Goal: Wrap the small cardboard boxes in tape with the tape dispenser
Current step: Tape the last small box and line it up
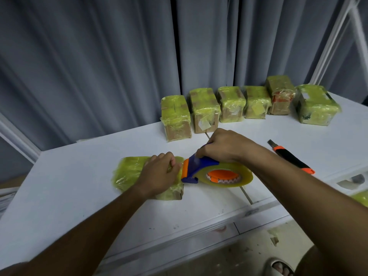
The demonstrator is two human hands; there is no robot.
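Note:
A small cardboard box (129,174) covered in yellow-green tape lies on the white table (79,196). My left hand (159,174) presses down on its right half. Right beside it, my right hand (223,148) grips the blue and orange tape dispenser (201,168), whose blade end touches the box's right edge. The dispenser's big roll of clear yellowish tape (227,176) lies flat towards my right wrist.
Several taped boxes (205,110) stand in a row at the table's back edge, before grey curtains. An orange and black utility knife (290,158) lies right of my right arm. A table seam (246,194) runs under the dispenser. Below right are a drawer front and a sandalled foot (278,265).

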